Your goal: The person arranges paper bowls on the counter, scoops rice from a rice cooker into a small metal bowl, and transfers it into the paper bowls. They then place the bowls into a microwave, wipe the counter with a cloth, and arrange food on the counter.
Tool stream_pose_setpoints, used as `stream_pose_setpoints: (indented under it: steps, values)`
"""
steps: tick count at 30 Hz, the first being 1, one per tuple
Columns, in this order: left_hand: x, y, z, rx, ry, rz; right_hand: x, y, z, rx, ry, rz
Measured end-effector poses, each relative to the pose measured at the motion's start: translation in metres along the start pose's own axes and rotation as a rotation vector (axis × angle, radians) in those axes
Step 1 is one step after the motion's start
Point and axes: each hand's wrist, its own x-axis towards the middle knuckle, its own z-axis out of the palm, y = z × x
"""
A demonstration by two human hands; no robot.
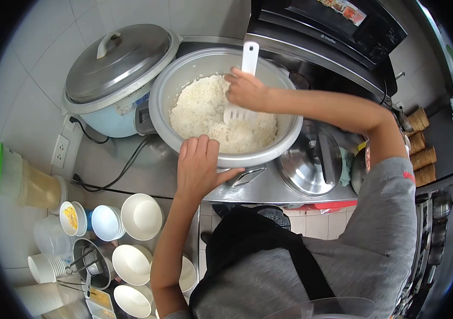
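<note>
A large grey pot (157,101) stands on the steel counter with white cooked rice (197,103) inside. My right hand (246,89) is closed around the handle of a white slotted turner (250,57). The turner's slotted head reaches down into the rice, and its handle end sticks up past my fist. My left hand (199,165) grips the near rim of the pot, fingers over the edge and thumb stretched along the outside. Part of the turner's handle is hidden by my right hand.
A lidded rice cooker (115,69) stands at the left, its cord on the counter. A steel lid (308,165) lies right of the pot. Several white bowls (141,215) stand at lower left, near a metal pot (91,260). A black oven (327,37) is behind.
</note>
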Motion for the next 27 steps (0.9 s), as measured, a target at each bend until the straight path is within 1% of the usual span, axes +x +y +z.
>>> stream_pose_setpoints:
  steps: [1, 2, 5, 6, 9, 12, 15, 16, 19, 20, 23, 25, 26, 27]
  values:
    - [0.000, 0.000, -0.001, -0.004, -0.006, 0.003, 0.004, 0.005, 0.000, -0.009, -0.064, 0.013]
    - [0.000, 0.001, -0.002, -0.001, -0.008, 0.003, 0.013, 0.009, 0.005, -0.163, -0.021, 0.074]
    - [-0.001, 0.002, 0.001, 0.015, -0.009, -0.003, 0.042, 0.020, 0.051, -0.400, 0.012, 0.082]
    - [-0.001, 0.002, 0.002, 0.025, -0.010, -0.011, 0.039, 0.017, 0.057, -0.373, -0.050, 0.050]
    - [0.002, 0.002, 0.005, 0.050, -0.020, -0.053, 0.033, 0.010, 0.063, -0.235, -0.163, 0.055]
    - [0.002, 0.003, 0.005, 0.054, -0.016, -0.047, 0.009, 0.011, 0.057, -0.185, -0.115, 0.144]
    - [0.000, 0.004, 0.006, 0.044, -0.011, -0.040, -0.020, -0.010, 0.039, -0.091, -0.205, 0.147]
    - [0.000, 0.004, 0.007, 0.042, -0.006, -0.046, -0.025, -0.014, 0.037, -0.129, -0.153, 0.085]
    - [0.002, 0.003, 0.005, 0.003, -0.038, -0.032, -0.011, -0.004, -0.003, -0.019, -0.270, -0.067]
    - [0.001, 0.004, 0.004, 0.006, -0.040, -0.030, -0.005, 0.002, -0.009, -0.083, -0.276, -0.057]
    - [0.003, 0.006, 0.005, 0.017, -0.016, -0.025, 0.029, 0.022, 0.028, -0.519, -0.135, -0.031]
    - [0.004, 0.006, 0.005, 0.029, -0.013, -0.027, 0.030, 0.021, 0.059, -0.497, -0.145, -0.077]
    - [0.005, 0.005, 0.004, 0.038, -0.020, -0.027, 0.029, 0.021, 0.058, -0.483, -0.150, -0.099]
    - [0.007, 0.004, 0.004, 0.046, -0.020, -0.037, 0.027, 0.023, 0.057, -0.394, -0.199, -0.096]
